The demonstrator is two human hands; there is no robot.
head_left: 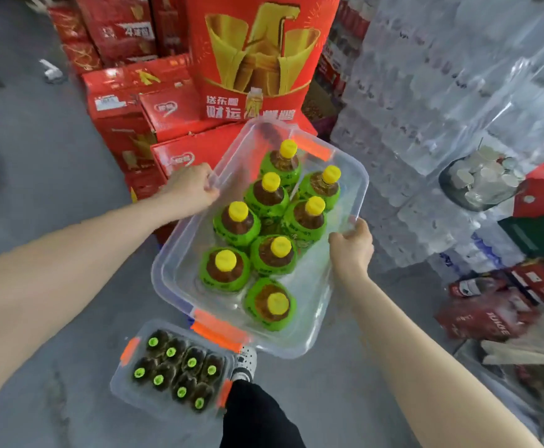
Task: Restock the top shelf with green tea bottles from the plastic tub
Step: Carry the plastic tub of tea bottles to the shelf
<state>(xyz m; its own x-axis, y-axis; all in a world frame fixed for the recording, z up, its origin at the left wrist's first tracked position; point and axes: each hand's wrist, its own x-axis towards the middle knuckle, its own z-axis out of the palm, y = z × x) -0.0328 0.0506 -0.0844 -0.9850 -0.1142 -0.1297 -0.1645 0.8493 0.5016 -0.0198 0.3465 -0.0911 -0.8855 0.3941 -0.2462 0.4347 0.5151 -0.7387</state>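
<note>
Honestly, only the head view to go on. Both hands carry the clear rectangular plastic tub with orange clip latches [309, 305]. The left hand [193, 189] curls its fingers over one long rim, and the right hand [351, 244] pinches the opposite rim. Inside stand 8 green-wrapped tea bottles with yellow screw caps [225, 270], loose on a slick floor with spare room. My worry: tilt it and those round bottles slide, and the thin glossy rim flexes out of the fingers. A smaller clear tub of dark green-capped bottles [173, 373] sits on the grey concrete floor [54, 156] right by the foot [244, 363], easy to trip on. And the top shelf isn't in view.
</note>
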